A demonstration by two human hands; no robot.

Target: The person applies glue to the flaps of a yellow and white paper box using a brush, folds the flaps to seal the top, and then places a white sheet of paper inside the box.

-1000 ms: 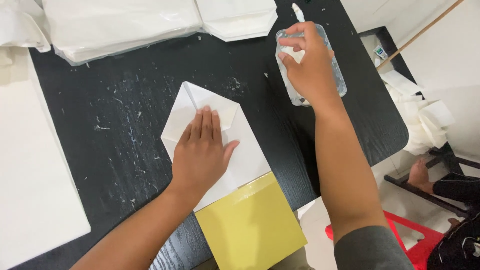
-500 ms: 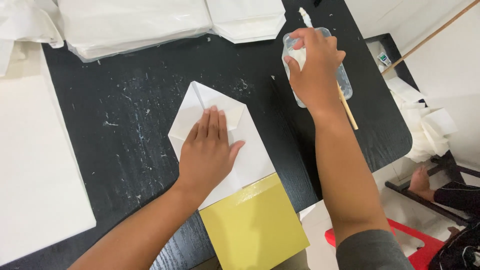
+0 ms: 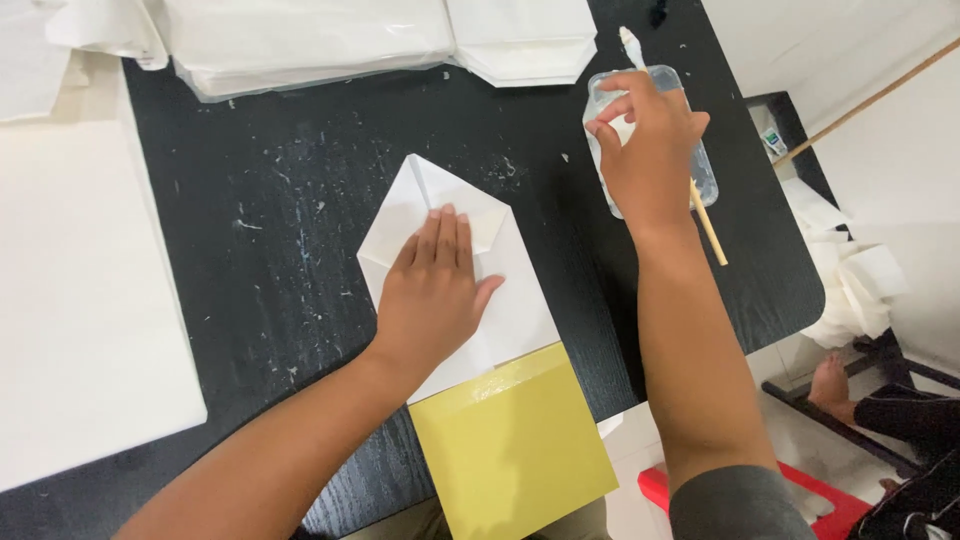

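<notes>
Folded paper (image 3: 500,290) under flat left hand (image 3: 435,295).

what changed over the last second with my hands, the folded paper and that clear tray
Little changed. The right hand stayed over the clear plastic tray, its fingers closing on a thin wooden stick whose white tip juts past the tray's far end; its grip cannot be judged. The left hand stayed flat on the white folded paper, with the yellow square sheet unmoved on the black table.
</notes>
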